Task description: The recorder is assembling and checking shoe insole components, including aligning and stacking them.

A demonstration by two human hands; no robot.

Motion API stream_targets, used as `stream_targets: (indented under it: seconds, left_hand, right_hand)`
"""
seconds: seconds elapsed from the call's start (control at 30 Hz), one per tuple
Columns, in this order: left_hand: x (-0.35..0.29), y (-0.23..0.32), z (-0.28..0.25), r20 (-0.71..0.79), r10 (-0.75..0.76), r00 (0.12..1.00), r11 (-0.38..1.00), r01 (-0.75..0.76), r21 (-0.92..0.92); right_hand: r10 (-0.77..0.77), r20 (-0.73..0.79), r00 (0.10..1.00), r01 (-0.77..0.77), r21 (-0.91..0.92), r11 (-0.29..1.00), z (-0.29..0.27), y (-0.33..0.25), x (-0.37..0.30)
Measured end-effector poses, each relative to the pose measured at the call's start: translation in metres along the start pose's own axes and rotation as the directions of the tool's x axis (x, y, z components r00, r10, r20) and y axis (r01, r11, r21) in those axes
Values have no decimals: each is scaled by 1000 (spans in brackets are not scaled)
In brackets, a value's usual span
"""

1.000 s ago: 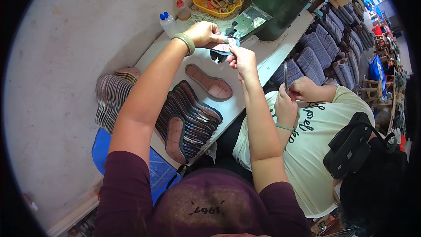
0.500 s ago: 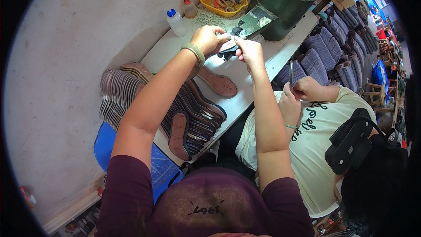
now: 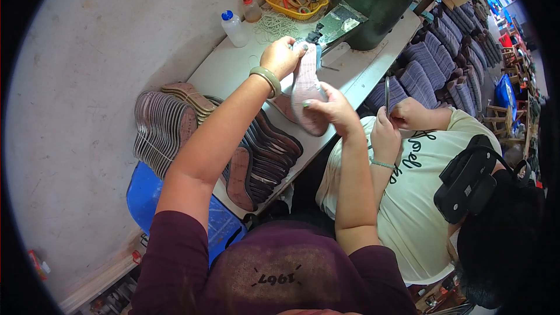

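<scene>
A pinkish, patterned shoe sole (image 3: 307, 81) is held lengthwise under the head of a green sewing machine (image 3: 373, 6). My left hand (image 3: 281, 58), with a bangle on its wrist, grips the narrow far end close to the lit needle area. Around the right edge of the wide near end, my right hand (image 3: 337, 109) is closed, its thumb on the sole's face. Partly hidden behind this sole, another sole (image 3: 282, 105) lies on the white table (image 3: 219, 73). Needle contact is too small to make out.
Rows of stacked soles (image 3: 271, 154) and a tied bundle (image 3: 157, 128) stand at the table's near left. Two bottles (image 3: 234, 29) and a yellow basket (image 3: 318, 13) of tools line the back. A co-worker (image 3: 402, 198) sits close on my right, beside piled grey soles (image 3: 426, 70).
The sole has swung from bunched near the machine head to stretched toward me, its face now showing. My right hand has come down and nearer to its wide end.
</scene>
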State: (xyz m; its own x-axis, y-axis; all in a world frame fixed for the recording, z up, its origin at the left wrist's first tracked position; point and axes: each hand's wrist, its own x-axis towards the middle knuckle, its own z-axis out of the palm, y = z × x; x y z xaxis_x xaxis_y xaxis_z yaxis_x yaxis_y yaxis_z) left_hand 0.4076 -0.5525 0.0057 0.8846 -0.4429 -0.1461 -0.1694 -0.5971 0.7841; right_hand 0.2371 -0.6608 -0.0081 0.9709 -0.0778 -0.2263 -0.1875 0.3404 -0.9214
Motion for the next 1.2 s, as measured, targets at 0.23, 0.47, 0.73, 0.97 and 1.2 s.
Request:
stream_targets:
  seconds: [0.23, 0.47, 0.73, 0.97, 1.2]
  left_hand:
    - [-4, 10, 6, 26, -128, 991, 982, 131, -137]
    - [-3, 13, 2, -73, -126, 989, 990, 121, -69]
    - [11, 2, -6, -190, -126, 974, 991, 133, 26]
    - [26, -2, -17, -214, -145, 966, 981, 169, 94]
    - [36, -41, -32, -186, -153, 970, 970, 111, -217]
  right_hand:
    - [84, -234, 969, -71, 61, 996, -65, -8, 0]
    - [67, -266, 962, -54, 55, 997, -85, -14, 24]
    - [70, -261, 963, -94, -81, 992, -86, -20, 54]
    - [16, -326, 945, -65, -139, 988, -75, -21, 75]
    - [-25, -309, 951, -104, -395, 913, -41, -17, 70]
